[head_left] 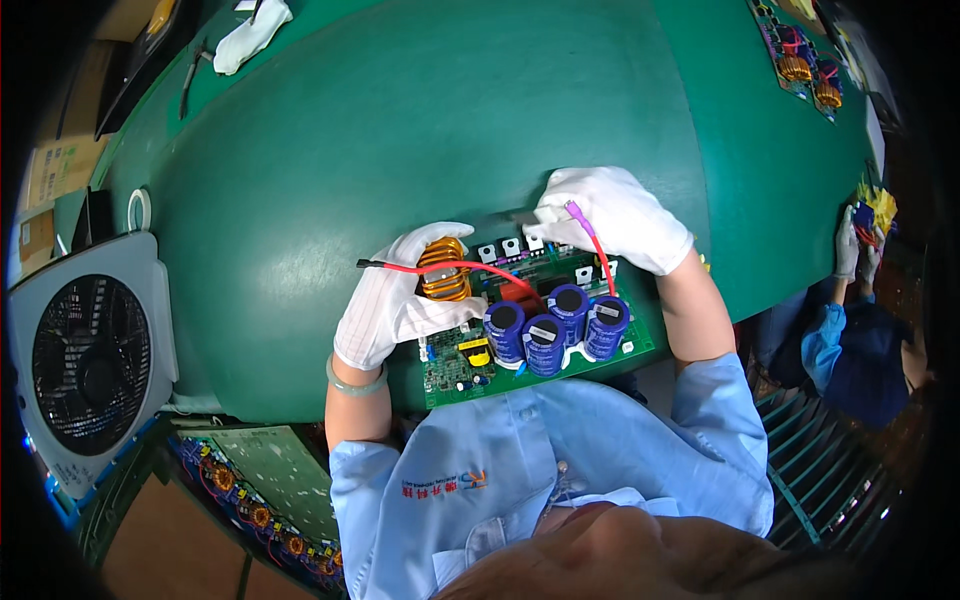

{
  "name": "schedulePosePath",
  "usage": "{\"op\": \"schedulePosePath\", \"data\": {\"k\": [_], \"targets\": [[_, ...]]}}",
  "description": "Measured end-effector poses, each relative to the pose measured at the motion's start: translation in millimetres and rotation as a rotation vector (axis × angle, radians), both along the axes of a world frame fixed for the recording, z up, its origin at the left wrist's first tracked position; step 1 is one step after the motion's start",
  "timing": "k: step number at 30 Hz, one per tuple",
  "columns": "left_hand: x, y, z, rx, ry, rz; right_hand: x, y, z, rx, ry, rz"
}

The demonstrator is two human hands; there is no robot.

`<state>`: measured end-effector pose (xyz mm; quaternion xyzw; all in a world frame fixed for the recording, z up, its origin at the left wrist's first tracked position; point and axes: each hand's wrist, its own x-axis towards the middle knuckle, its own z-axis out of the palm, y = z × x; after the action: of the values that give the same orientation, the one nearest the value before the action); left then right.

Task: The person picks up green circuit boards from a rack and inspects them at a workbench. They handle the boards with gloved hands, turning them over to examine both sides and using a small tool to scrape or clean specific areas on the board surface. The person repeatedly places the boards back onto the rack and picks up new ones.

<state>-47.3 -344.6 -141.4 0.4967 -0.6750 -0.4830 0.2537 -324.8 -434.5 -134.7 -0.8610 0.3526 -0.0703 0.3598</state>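
A green circuit board (440, 381) rests at the near edge of the table, before my chest. Four blue capacitors become several blue capacitors (545, 345) standing on its near right part. My left hand (385, 305), in a white glove, is closed around the board's left end, fingers and thumb about a copper-wound coil (444, 270). My right hand (605, 215), also gloved, is closed above the far edge, by a row of metal-tabbed transistors (512, 247). A small greyish blur shows at its fingertips; its kind is unclear. A red wire (480, 267) arches over the board; a purple connector (580, 218) stands by my right hand.
A grey-framed fan (92, 365) stands at the left. Below it, a rack holds several boards (260, 515). A white glove (252, 38) lies far left, more boards (800, 65) far right. Another person's gloved hands (848, 245) hold a part at the right.
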Motion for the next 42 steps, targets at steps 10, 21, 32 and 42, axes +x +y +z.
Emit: {"op": "schedulePosePath", "data": {"k": [10,21,32,42], "targets": [[1,-3,1,0.013,-0.024,-0.079,-31,8,-5,0.179,-0.041,-0.224],[-2,3,-16,-0.094,0.137,-0.024,-32,14,-12,0.047,0.030,-0.278],[-9,7,-14,0.265,0.352,0.094,-31,28,3,0.229,-0.338,-0.072],[-24,11,-6,0.364,0.461,0.264,-28,27,10,0.322,-0.274,-0.123]]}}
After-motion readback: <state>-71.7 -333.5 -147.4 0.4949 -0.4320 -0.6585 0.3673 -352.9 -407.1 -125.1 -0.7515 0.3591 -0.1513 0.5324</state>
